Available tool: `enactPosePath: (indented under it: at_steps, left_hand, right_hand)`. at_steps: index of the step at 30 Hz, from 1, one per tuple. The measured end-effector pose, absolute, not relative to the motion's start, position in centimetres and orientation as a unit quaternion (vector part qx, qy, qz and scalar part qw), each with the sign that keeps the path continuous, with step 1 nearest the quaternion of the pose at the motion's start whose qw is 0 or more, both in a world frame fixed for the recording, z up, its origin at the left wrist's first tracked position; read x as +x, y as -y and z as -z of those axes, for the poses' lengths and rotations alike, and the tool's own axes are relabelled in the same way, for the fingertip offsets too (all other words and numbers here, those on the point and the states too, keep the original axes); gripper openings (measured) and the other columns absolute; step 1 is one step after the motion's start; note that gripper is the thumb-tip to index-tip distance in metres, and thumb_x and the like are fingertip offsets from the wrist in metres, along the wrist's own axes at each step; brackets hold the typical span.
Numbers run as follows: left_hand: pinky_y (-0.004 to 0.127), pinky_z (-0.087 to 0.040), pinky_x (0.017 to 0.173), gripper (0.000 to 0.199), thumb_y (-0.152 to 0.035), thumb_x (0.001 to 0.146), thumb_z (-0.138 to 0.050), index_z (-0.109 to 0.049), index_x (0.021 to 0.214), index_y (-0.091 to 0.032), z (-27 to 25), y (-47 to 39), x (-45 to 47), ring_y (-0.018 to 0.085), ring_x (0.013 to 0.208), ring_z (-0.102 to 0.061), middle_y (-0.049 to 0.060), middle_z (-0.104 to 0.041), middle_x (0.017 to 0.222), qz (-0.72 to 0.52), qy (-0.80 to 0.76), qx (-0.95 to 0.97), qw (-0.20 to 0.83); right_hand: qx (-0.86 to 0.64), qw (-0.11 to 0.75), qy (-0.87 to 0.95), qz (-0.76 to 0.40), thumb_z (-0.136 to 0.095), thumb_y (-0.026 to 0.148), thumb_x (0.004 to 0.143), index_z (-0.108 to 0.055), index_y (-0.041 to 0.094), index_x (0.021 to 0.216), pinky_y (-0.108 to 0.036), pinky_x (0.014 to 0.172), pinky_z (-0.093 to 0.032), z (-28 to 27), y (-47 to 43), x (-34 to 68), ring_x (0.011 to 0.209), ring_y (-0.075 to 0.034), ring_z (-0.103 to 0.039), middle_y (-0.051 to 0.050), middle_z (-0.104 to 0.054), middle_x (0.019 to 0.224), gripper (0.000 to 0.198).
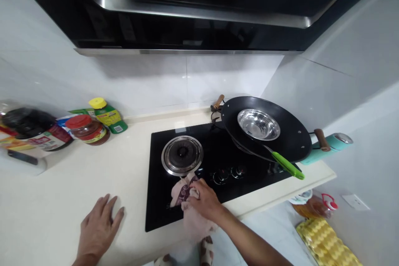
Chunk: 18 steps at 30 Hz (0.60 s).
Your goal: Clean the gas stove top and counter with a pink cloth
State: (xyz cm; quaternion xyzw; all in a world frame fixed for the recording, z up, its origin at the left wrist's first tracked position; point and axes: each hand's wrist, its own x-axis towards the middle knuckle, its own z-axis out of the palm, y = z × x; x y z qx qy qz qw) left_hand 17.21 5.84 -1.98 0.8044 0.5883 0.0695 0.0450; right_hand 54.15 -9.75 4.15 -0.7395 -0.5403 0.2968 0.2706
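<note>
My right hand (204, 199) is closed around a pale pink cloth (198, 220) with a dark printed patch. Part of the cloth lies on the black glass cooktop (162, 212), just in front of the left burner (182, 155); the rest hangs toward the counter's front edge. My left hand (99, 226) rests palm down on the cream countertop (124, 174), fingers spread, left of the cooktop and holding nothing. Two control knobs (222, 174) sit to the right of my right hand.
A black wok (293, 129) on the right burner holds a metal bowl (258, 124) and a green-handled utensil (286, 165). At the left stand a red-lidded jar (87, 129), a yellow-capped green bottle (109, 116) and a dark bottle (34, 129). Overhead hangs a range hood (193, 33).
</note>
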Motion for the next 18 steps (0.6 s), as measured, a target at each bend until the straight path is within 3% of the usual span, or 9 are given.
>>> enactPosePath:
  at_steps: [4, 8, 11, 14, 18]
  left_hand:
    - [0.058, -0.039, 0.117, 0.072, -0.059, 0.098, -0.022, -0.057, 0.142, -0.014, 2.4, -5.9, 17.0, 0.035, 0.154, -0.036, 0.019, -0.048, 0.16, -0.075, -0.582, 0.809, 0.035]
    - [0.056, -0.04, 0.115, 0.066, -0.056, 0.099, -0.026, -0.057, 0.141, -0.015, 2.6, -5.7, 16.8, 0.034, 0.153, -0.038, 0.02, -0.05, 0.158, -0.088, -0.57, 0.817, 0.018]
    - [0.054, -0.04, 0.115, 0.065, -0.055, 0.099, -0.027, -0.058, 0.139, -0.016, 2.7, -5.7, 16.8, 0.033, 0.152, -0.039, 0.019, -0.051, 0.157, -0.088, -0.571, 0.816, 0.017]
    - [0.053, -0.04, 0.116, 0.065, -0.055, 0.098, -0.026, -0.058, 0.139, -0.016, 2.7, -5.7, 16.9, 0.033, 0.152, -0.039, 0.019, -0.051, 0.157, -0.088, -0.573, 0.815, 0.016]
    - [0.053, -0.039, 0.115, 0.067, -0.056, 0.097, -0.027, -0.057, 0.14, -0.015, 2.7, -5.6, 16.8, 0.033, 0.153, -0.038, 0.019, -0.05, 0.158, -0.091, -0.574, 0.814, 0.016]
  right_hand:
    - [-0.739, 0.337, 0.544, -0.21, -0.065, 0.026, 0.088, -0.068, 0.033, 0.123, -0.026, 0.087, -0.052, -6.7, 7.5, 58.6, 0.092, -0.014, -0.064, 0.0, -0.055, 0.115, 0.036]
    - [-0.796, 0.274, 0.531, -0.091, -0.058, 0.032, 0.097, -0.065, 0.035, 0.135, -0.032, 0.092, -0.052, -7.8, 6.9, 65.1, 0.107, -0.021, -0.062, -0.005, -0.052, 0.129, 0.039]
    - [-0.848, 0.162, 0.49, -0.121, -0.049, 0.033, 0.102, -0.057, 0.031, 0.147, -0.038, 0.102, -0.049, -7.0, 7.6, 69.0, 0.125, -0.026, -0.056, -0.01, -0.047, 0.144, 0.046]
    - [-0.842, 0.1, 0.495, -0.189, -0.05, 0.029, 0.101, -0.055, 0.027, 0.15, -0.04, 0.11, -0.043, -6.0, 8.8, 71.5, 0.13, -0.026, -0.055, -0.012, -0.049, 0.147, 0.05]
    - [-0.797, 0.062, 0.54, -0.263, -0.06, 0.026, 0.092, -0.051, 0.039, 0.154, -0.042, 0.115, -0.037, -6.1, 10.1, 73.3, 0.142, -0.026, -0.047, -0.005, -0.047, 0.155, 0.064]
